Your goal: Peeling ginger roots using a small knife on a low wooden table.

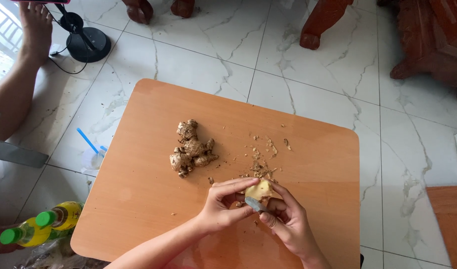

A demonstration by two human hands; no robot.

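- Gripping a peeled ginger piece [260, 189] over the near edge of the wooden table [149, 199], the left hand [219, 205] has fingers curled close around it, fingertips on its top.
- Right hand [287, 221] has fingers folded narrow around a small knife [255, 203]; the grey blade lies against the underside of the ginger piece.
- Ginger piece: pale yellow, smooth, skin mostly off.
- Brown peel scraps [262, 162] lie scattered on the table just beyond the hands.
- Unpeeled ginger root [190, 148], knobbly and tan, sits near the table's middle, well apart from the hands.
- Two bottles [39, 226] with yellow liquid and green caps lie on the floor left of the table's near corner.
- A clear cup with blue straw [92, 155] stands on the floor beside the table's left edge.
- Another person's leg [19, 74] rests on the tiles far left of the table.
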